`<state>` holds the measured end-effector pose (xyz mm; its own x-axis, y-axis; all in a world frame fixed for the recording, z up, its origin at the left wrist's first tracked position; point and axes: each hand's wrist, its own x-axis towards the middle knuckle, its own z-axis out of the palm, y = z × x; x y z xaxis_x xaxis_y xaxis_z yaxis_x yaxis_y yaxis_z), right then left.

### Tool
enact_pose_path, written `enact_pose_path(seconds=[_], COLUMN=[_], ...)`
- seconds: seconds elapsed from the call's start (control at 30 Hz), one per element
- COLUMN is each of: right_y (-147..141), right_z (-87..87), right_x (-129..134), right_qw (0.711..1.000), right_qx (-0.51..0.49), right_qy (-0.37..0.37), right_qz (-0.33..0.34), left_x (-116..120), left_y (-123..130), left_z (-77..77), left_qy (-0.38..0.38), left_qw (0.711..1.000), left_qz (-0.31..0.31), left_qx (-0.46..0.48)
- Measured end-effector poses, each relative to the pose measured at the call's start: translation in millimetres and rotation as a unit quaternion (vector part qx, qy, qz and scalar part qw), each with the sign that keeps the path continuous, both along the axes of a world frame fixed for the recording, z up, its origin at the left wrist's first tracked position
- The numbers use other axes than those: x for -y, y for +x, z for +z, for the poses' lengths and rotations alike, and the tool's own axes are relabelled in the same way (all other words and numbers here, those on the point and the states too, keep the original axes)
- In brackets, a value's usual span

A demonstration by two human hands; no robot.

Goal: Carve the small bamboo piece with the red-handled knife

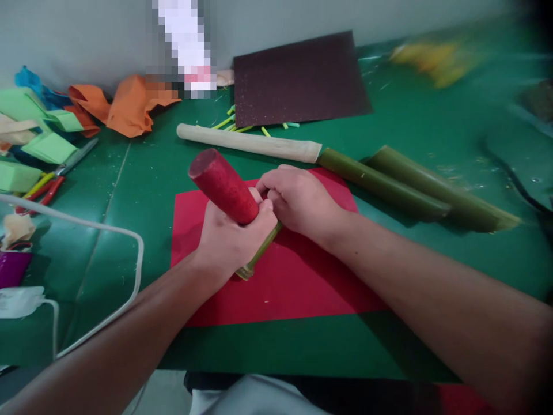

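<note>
Had the left hand [233, 230] closed firmly round a red cylinder [222, 185], with thumb and fingers wrapped about its lower part and its flat end tilted up toward the left. Held it above a red sheet [298, 282] laid flat on the green counter [276, 349]. Saw a green bamboo piece [264, 245] slanting beneath that same hand toward the right hand [298, 193], with a jointed end poking out under the palm. Could not tell about contact between cylinder and bamboo, hidden by the grip. Had the right hand just beside the left, with fingers bent inward; could not make out anything inside that curl, nor judge its tightness.

Saw a pale tube [248, 143] beyond the red sheet, nearly end to end with a green bamboo tube [384, 183], and a longer green tube [449, 187] alongside. Noticed a dark brown sheet [302, 80] farther back, over some thin yellow-green sticks [224, 122]. Spotted crumpled orange paper [133, 106], light-green paper [47, 147] and scissors [60, 171] at the left, plus a white cable [140, 253] looping nearer.
</note>
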<state>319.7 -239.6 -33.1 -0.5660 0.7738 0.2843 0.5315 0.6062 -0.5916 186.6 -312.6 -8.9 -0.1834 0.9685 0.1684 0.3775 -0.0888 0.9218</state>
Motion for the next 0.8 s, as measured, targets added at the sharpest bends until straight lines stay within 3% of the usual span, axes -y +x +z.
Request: enact_pose_path(seconds=[0.23,0.43,0.8], right_y=[-4.4,-2.6,-4.4], right_z=[2.7,0.2,3.0], right_x=[-0.3,1.2,2.9], right_qw=[0.999,1.000,1.000], right_qx=[0.017,-0.004,-0.025], right_qy=[-0.035,-0.003,-0.007], right_qz=[-0.027,-0.004,-0.002], left_x=[5.4,0.1,-4.9], left_y=[-5.6,-4.2,-2.9], left_z=[-2.5,-2.4,-2.2], left_qy=[0.022,-0.012,-0.005], left_qw=[1.000,0.997,0.998], left_qz=[0.004,0.005,-0.026], left_qx=[0.000,0.074,0.051])
